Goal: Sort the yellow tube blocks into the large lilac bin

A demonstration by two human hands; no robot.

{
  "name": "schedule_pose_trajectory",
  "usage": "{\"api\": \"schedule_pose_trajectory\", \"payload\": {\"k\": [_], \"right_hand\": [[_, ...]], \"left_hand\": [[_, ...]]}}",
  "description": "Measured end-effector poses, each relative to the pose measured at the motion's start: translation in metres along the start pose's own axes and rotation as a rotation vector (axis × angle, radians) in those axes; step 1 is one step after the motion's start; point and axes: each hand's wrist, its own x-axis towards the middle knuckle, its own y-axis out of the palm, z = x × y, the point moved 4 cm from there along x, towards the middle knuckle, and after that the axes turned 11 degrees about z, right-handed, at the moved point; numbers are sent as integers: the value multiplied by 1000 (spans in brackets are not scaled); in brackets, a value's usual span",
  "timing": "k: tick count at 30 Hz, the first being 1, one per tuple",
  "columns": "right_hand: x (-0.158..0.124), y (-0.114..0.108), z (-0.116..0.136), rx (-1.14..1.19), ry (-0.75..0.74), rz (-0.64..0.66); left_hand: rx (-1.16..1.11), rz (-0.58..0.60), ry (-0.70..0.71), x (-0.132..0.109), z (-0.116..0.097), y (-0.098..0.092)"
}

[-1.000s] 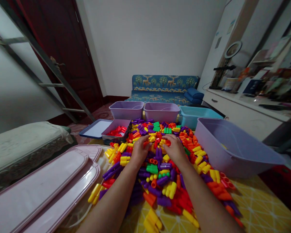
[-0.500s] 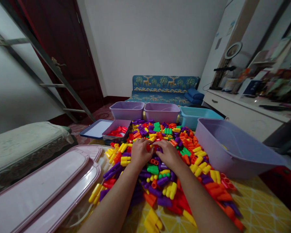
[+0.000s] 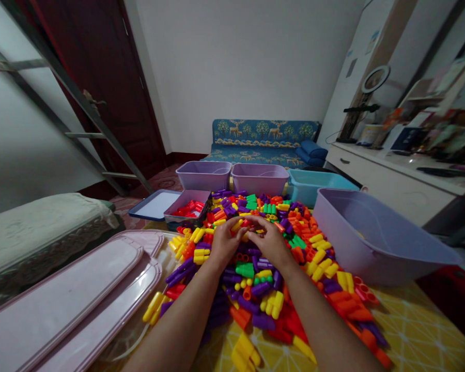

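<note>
We held both hands above the middle of a heap of plastic blocks (image 3: 264,321), the left hand (image 3: 225,240) and the right hand (image 3: 270,242) arched towards each other, their fingers curled and the tips close together. A small red block (image 3: 247,223) showed in the narrow space between the two sets of fingertips, and a yellow block (image 3: 237,225) showed just left of it, by the left fingers; we could not tell whether the fingers were clamped on either, as they hid part of both. Nearer than our hands, a green block (image 3: 245,269) lay among purple pieces. At the far left of the heap stood a box (image 3: 178,223) with red pieces inside, a blue-rimmed lid (image 3: 155,205) beside it. Two purple bins (image 3: 203,181) and a teal bin (image 3: 304,194) lined the far side, and a larger purple bin (image 3: 344,253) stood at the right
</note>
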Motion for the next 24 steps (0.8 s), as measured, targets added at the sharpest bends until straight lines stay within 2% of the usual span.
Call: {"api": "schedule_pose_trajectory", "payload": {"k": [5, 10, 16, 18, 20, 24], "right_hand": [[0, -2, -3, -7, -21, -34], [1, -9, -13, 32, 18, -116], [-4, -34, -21, 288, 85, -447], [-4, -34, -18, 294, 74, -421], [-2, -28, -14, 269, 68, -331], [1, -14, -12, 151, 64, -164]], "left_hand": [[-65, -5, 8, 0, 0, 0], [-45, 72, 0, 0, -1, 3], [35, 82, -28, -1, -1, 2], [102, 97, 11, -2, -5, 1], [192, 101, 83, -3, -11, 1], [263, 31, 121, -3, -14, -2]]}}
